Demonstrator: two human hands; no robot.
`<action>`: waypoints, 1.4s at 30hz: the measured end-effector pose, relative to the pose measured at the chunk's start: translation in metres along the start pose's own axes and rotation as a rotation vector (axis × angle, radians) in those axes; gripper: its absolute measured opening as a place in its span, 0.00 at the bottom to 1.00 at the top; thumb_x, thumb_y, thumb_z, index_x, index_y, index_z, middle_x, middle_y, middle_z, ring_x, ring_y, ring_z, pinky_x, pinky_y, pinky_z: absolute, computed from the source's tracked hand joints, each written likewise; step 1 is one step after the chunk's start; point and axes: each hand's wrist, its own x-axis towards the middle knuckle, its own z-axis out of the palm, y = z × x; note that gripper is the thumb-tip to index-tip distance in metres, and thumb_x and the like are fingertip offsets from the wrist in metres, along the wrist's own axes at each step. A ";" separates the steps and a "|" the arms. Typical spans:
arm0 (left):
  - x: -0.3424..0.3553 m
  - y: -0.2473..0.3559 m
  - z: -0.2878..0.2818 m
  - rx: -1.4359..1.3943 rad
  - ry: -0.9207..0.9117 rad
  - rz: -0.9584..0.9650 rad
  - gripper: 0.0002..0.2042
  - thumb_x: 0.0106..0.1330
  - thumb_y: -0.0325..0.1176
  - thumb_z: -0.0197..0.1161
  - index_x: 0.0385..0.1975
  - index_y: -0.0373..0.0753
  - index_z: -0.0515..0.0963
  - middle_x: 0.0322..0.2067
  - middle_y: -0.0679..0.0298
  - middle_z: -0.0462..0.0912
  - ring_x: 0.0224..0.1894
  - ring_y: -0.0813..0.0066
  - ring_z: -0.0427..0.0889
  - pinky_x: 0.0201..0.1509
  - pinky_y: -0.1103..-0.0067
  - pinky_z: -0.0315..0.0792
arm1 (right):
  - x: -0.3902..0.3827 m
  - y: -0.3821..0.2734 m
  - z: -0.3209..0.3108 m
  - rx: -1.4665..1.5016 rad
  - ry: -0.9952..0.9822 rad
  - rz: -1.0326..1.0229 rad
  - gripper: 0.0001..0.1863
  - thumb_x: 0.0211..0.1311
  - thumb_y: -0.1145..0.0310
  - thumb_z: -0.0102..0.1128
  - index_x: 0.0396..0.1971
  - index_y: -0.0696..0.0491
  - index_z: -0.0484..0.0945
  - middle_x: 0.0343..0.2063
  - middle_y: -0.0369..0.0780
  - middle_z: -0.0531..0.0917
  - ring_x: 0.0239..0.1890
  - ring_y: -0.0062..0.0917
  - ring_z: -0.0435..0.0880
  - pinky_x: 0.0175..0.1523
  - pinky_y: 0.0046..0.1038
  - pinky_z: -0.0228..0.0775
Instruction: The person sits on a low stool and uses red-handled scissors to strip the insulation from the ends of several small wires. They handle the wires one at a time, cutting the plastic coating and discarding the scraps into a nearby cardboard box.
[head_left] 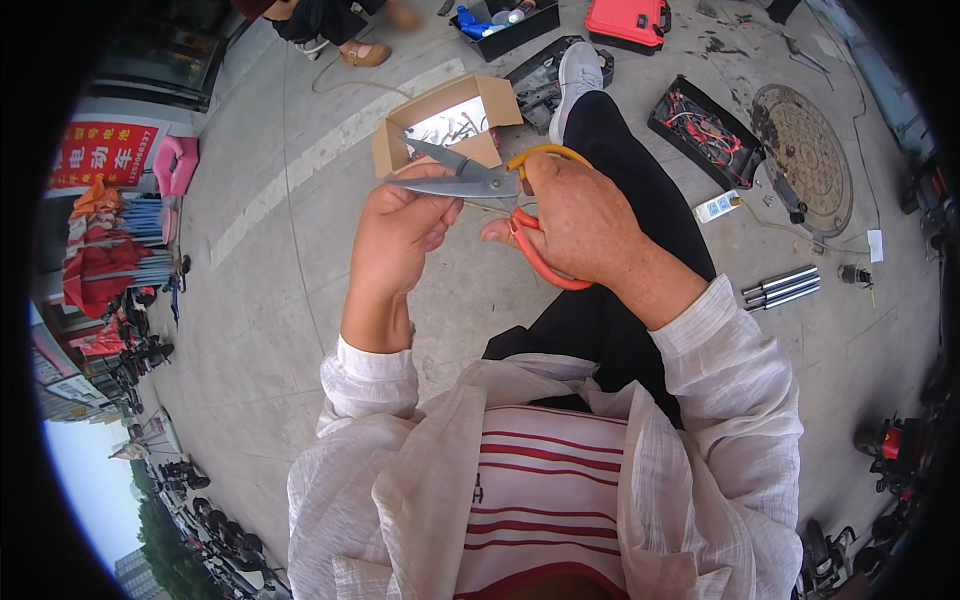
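Observation:
Large scissors [484,187] with grey blades spread apart are held up in front of me. Their two handle loops, one yellow-orange and one red-orange, are in my right hand [585,215], whose fingers pass through them with the thumb by the red-orange loop. My left hand [388,240] is closed with curled fingers against the lower blade, near its tip. Beyond the blades, a cardboard box [500,102] stands open on the ground, with shiny clear plastic and small dark pieces inside. What lies under my fingers is hidden.
A black tray [672,128] of red and black cables lies right of my outstretched leg, near a manhole cover [800,140]. A white power strip [718,207] and metal rods [782,288] are nearby. A red case [625,22] and another person's shoe [366,54] are farther off.

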 end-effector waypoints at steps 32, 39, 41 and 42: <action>-0.002 -0.008 0.010 0.268 0.130 0.135 0.06 0.65 0.28 0.57 0.37 0.35 0.77 0.25 0.68 0.78 0.18 0.90 0.62 0.21 0.89 0.55 | -0.003 -0.002 0.003 -0.012 -0.063 0.100 0.45 0.47 0.30 0.59 0.34 0.68 0.75 0.23 0.51 0.82 0.29 0.40 0.85 0.35 0.34 0.77; -0.003 -0.010 0.009 0.259 0.135 0.144 0.07 0.64 0.26 0.56 0.37 0.32 0.78 0.25 0.66 0.79 0.28 0.83 0.73 0.33 0.85 0.65 | -0.005 -0.004 -0.002 0.012 -0.092 0.124 0.44 0.49 0.31 0.59 0.34 0.68 0.74 0.25 0.52 0.82 0.30 0.41 0.85 0.36 0.35 0.77; -0.002 -0.009 0.010 0.221 0.132 0.153 0.06 0.65 0.28 0.57 0.35 0.33 0.78 0.22 0.67 0.77 0.25 0.84 0.69 0.30 0.85 0.62 | -0.005 -0.001 0.000 0.039 -0.063 0.086 0.44 0.49 0.32 0.60 0.35 0.69 0.73 0.27 0.54 0.82 0.32 0.42 0.84 0.39 0.35 0.77; -0.001 -0.008 0.008 0.196 0.094 0.148 0.06 0.65 0.28 0.57 0.35 0.33 0.78 0.22 0.67 0.77 0.25 0.84 0.69 0.30 0.85 0.62 | -0.005 0.001 0.001 0.052 -0.043 0.055 0.45 0.49 0.32 0.60 0.36 0.69 0.73 0.28 0.55 0.81 0.33 0.43 0.84 0.40 0.36 0.76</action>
